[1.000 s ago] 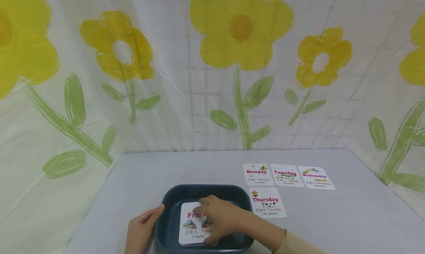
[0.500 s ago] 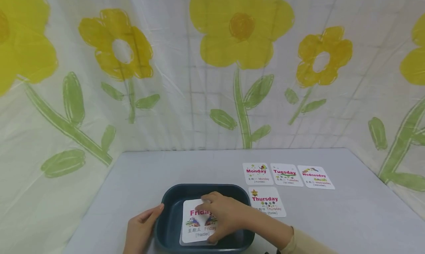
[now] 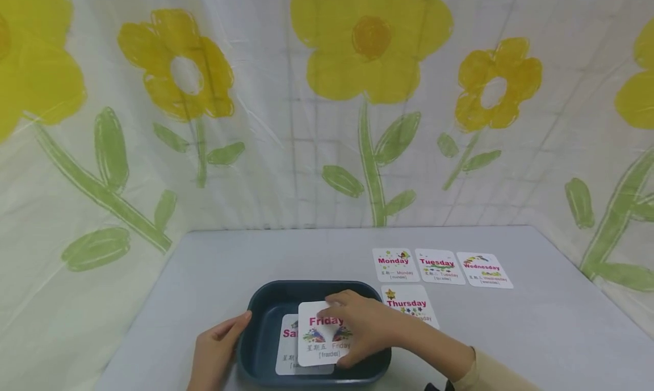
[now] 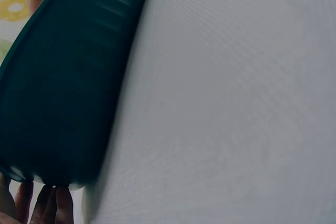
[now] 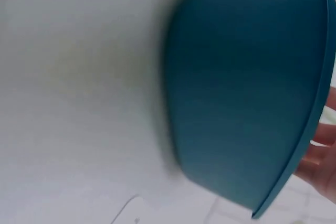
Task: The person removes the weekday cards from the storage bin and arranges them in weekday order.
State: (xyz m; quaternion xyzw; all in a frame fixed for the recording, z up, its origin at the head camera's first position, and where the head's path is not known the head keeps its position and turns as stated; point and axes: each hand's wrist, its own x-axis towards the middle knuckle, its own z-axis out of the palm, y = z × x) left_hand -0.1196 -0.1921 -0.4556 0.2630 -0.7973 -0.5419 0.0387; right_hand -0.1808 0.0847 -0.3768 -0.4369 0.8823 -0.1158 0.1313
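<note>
My right hand (image 3: 370, 326) pinches the white "Friday" card (image 3: 318, 328) by its right side, over the dark teal plastic tub (image 3: 258, 345). A second card, the "Saturday" card (image 3: 287, 345), lies on the tub's floor, partly covered by the held one. At the tub's left edge, my left hand (image 3: 218, 345) grips the rim. The left wrist view shows its fingertips (image 4: 64, 203) against the outer wall. In the right wrist view, my right hand's fingers (image 5: 317, 156) show past the tub's rim, and the card is hidden.
To the tub's right on the grey table (image 3: 230, 255) lie the "Monday" (image 3: 395, 266), "Tuesday" (image 3: 440, 267) and "Wednesday" (image 3: 484, 270) cards in a row. Below Monday is the "Thursday" card (image 3: 406, 303), partly behind my right hand. A flower-printed curtain (image 3: 265, 181) hangs behind.
The right hand has lifted the "Friday" card and moved it right, uncovering part of the "Saturday" card beneath. My left hand stays at the tub's edge.
</note>
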